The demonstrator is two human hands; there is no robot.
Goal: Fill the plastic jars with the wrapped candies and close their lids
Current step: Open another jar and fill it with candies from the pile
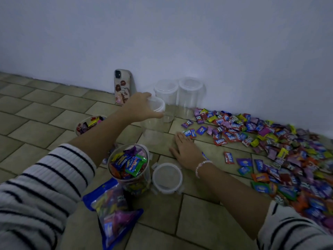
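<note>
Left grip (142, 106) is closed around the rim of an empty clear jar (155, 128), with the fingers curled over the far edge and the thumb hooked on the near side. The jar is held only at the top. Its long axis reads roughly upright, mouth toward the grip, and the base appears to be on the floor (198, 213) or just above it; which one cannot be told. Whether a lid sits on this jar cannot be told either. Right grip (186, 150) is spread flat on the floor, nothing held, just right of the jar's base, with its fingertips touching the nearest loose candies. The candy pile (279, 150) lies entirely to the right of the held jar, so the right grip is judged the nearer one for scooping, while the left is placed to steady or drag the jar. The full jar (129, 166) stands open close to the body, and its loose lid (167, 177) lies just beside it on the right, not yet fitted. Two more empty jars (180, 92) stand against the wall (180, 33) behind the held one. Judged next: the jar is brought nearer to the pile, mouth kept up.
</note>
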